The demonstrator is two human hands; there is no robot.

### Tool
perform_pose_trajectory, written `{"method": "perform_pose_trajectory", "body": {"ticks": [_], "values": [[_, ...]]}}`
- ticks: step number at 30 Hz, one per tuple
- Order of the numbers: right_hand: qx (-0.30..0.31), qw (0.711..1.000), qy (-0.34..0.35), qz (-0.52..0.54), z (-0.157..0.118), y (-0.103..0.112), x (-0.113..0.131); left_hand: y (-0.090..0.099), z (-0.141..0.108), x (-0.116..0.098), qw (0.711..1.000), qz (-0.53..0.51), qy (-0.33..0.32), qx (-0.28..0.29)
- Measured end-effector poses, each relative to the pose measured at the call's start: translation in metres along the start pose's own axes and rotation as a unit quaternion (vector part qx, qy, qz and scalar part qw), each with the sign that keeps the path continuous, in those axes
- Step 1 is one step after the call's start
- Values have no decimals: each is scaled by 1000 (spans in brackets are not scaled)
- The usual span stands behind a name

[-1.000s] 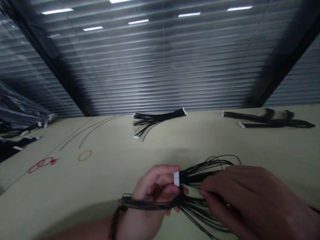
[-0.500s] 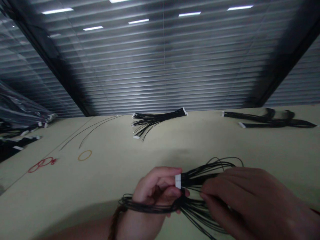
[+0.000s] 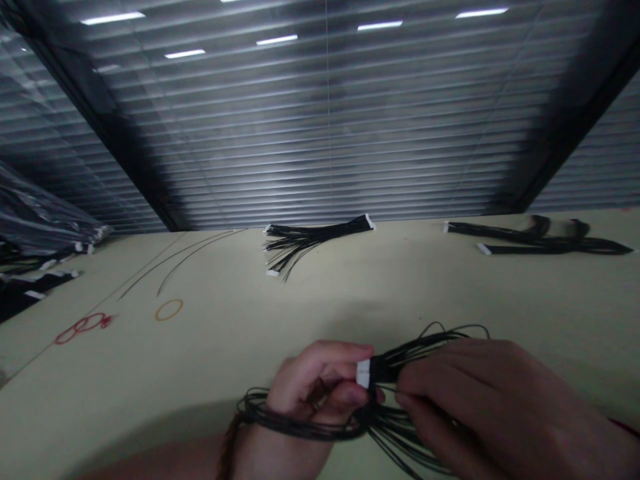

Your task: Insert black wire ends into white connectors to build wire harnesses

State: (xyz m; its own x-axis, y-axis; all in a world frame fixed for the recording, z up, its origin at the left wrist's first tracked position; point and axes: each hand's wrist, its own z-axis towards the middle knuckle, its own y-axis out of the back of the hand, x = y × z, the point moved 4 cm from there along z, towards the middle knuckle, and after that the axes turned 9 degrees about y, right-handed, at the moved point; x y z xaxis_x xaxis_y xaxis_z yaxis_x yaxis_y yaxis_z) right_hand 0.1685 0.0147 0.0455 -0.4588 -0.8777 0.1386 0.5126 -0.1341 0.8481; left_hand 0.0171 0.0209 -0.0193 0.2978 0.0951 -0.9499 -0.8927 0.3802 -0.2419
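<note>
Low in the head view, my left hand [image 3: 310, 400] is closed on a wire harness, with its white connector [image 3: 363, 374] between thumb and fingers. Black wires [image 3: 420, 348] fan out to the right from the connector. Another bundle of the black wires [image 3: 305, 427] loops back around my left wrist. My right hand [image 3: 495, 407] is just right of the connector, thumb and forefinger pinched on a thin black wire [image 3: 389, 389]. Its other fingers and the wires beneath them are hidden.
Another black harness [image 3: 320, 233] with white connectors lies at the table's back edge, and more harnesses [image 3: 540, 241] lie at the right. Left are loose wires [image 3: 175, 261], a yellow rubber band [image 3: 169, 310], a red band [image 3: 83, 327] and bagged harnesses [image 3: 45, 220]. Window blinds [image 3: 325, 133] rise behind.
Both hands and the connector have shifted slightly down, the connector also a little right. My right fingertips are now closer to the connector. The things lying on the table stay put.
</note>
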Motion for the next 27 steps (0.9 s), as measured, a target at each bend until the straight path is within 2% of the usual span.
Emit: {"method": "perform_pose_trajectory", "body": {"ticks": [13,18,20,22,23,25,27], "values": [[6,1000,1,28,-2,-7,0,-3,2,4,999,9,32,4],[-64,995,49,-57,2,10,5,-4,2,4,996,72,45,1],[-10,1000,23,-19,8,12,0,-6,2,-1,990,138,33,-3],[88,993,-22,69,13,9,-10,-11,1,-14,968,248,28,-21],[124,986,-41,106,15,10,-16,-14,-2,-24,947,317,31,-27],[131,981,-57,133,19,22,-28,-23,-14,-53,895,445,32,-14],[90,983,-72,146,23,45,-38,-35,-34,-92,863,501,0,62]]}}
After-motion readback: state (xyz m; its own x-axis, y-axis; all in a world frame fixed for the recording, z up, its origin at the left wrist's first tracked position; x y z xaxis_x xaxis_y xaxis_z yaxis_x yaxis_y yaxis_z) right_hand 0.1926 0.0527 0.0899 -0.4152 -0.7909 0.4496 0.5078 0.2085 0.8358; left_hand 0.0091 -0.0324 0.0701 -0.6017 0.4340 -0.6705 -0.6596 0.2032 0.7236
